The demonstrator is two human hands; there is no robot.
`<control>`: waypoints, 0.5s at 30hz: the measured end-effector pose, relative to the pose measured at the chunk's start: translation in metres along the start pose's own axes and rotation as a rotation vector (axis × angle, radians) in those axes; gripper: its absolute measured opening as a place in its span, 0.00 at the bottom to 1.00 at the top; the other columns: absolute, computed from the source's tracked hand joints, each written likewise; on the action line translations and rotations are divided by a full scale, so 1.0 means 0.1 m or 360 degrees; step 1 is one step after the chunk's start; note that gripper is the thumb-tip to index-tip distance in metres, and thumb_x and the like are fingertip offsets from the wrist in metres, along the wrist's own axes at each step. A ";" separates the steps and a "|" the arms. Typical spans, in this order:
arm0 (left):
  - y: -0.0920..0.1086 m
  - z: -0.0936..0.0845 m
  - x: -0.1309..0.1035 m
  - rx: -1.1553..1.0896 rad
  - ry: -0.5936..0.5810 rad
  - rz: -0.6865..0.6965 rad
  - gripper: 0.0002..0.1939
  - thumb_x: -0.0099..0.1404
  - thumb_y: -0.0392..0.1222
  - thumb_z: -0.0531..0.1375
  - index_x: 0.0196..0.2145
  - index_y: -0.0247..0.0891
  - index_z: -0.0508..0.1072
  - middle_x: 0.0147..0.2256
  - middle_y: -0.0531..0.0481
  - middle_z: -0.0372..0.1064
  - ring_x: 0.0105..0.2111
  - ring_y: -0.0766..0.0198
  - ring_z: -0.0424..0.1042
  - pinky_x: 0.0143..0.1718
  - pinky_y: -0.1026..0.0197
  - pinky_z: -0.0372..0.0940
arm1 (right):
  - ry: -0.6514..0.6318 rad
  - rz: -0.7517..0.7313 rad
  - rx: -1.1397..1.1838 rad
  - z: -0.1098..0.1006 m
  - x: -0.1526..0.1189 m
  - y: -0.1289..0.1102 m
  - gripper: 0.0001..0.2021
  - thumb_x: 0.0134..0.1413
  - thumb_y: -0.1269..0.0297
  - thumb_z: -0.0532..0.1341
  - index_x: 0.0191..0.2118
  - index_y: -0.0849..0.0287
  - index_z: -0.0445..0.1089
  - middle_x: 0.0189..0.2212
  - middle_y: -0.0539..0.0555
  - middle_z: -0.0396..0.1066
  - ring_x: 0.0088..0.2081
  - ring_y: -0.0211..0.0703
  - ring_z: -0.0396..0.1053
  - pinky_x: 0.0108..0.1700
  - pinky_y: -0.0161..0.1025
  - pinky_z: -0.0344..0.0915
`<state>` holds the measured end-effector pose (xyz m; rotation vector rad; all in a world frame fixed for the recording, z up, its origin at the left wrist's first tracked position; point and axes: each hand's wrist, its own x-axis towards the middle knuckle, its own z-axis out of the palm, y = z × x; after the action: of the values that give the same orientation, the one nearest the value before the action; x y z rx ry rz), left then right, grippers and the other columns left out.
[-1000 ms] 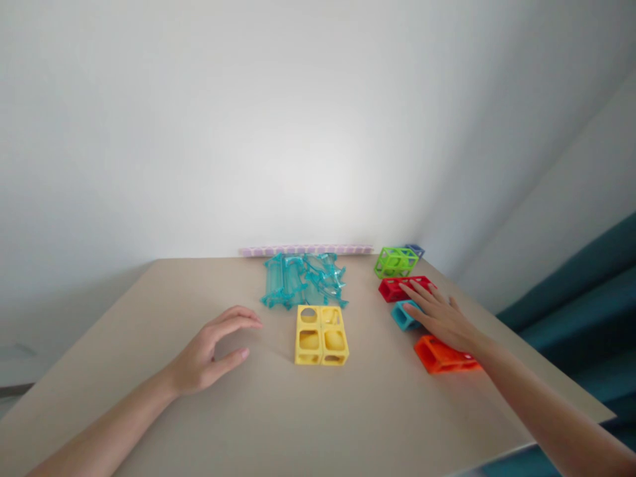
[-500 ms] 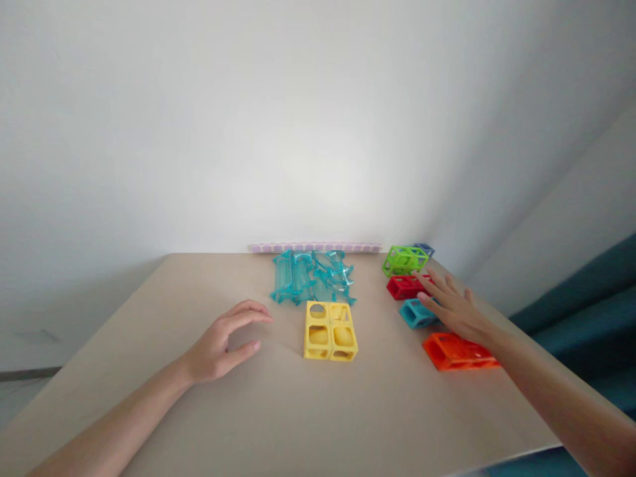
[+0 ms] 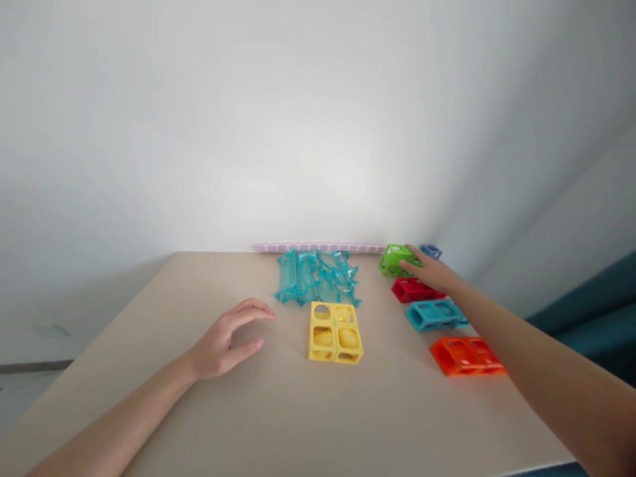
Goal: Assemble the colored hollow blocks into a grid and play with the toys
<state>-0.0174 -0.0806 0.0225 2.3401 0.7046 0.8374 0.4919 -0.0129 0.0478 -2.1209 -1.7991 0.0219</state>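
My left hand point(image 3: 226, 341) rests over the table left of the yellow block point(image 3: 335, 333), fingers and thumb apart, holding nothing. At the back right, my right hand point(image 3: 431, 268) is at the green frame block point(image 3: 394, 260), with its thumb on the near side and fingers behind. The fingers are wrapped round the green block's right end. Nearer than that hand lie a red block point(image 3: 415, 289), a blue block point(image 3: 434, 315) and an orange block point(image 3: 467, 356), in a row down the right side.
Clear teal pieces point(image 3: 318, 277) lie in a group behind the yellow block. A purple and white strip point(image 3: 320, 248) runs along the wall. A small dark blue block point(image 3: 431, 251) sits at the back right corner of the table point(image 3: 278, 424).
My right hand has moved back and left from above the red and blue blocks to the green block, and closed on it. My left hand has stayed nearly still.
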 end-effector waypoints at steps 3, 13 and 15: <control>-0.01 0.01 0.00 -0.0010 0.0011 0.0003 0.15 0.66 0.43 0.55 0.49 0.38 0.70 0.49 0.40 0.66 0.51 0.54 0.66 0.55 0.52 0.59 | 0.0034 0.0027 -0.0048 0.03 -0.04 -0.09 0.40 0.57 0.39 0.50 0.67 0.62 0.49 0.54 0.69 0.65 0.52 0.63 0.67 0.53 0.55 0.62; -0.02 0.01 0.00 -0.0053 -0.0037 -0.0024 0.14 0.66 0.40 0.56 0.50 0.39 0.68 0.50 0.41 0.64 0.52 0.55 0.64 0.55 0.54 0.58 | 0.0180 0.0197 -0.0107 -0.01 -0.03 -0.38 0.35 0.53 0.39 0.55 0.56 0.64 0.57 0.48 0.69 0.66 0.48 0.59 0.67 0.49 0.51 0.62; -0.02 0.00 -0.01 -0.0052 -0.0042 -0.0031 0.15 0.66 0.40 0.55 0.50 0.39 0.68 0.51 0.41 0.64 0.52 0.55 0.64 0.54 0.54 0.58 | 0.0171 0.0232 -0.0104 -0.01 0.01 -0.42 0.35 0.54 0.40 0.55 0.56 0.66 0.56 0.48 0.70 0.66 0.49 0.59 0.67 0.50 0.52 0.62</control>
<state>-0.0182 -0.0798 0.0208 2.3077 0.6965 0.8021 0.4526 -0.0068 0.0607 -2.2496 -1.6027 -0.1135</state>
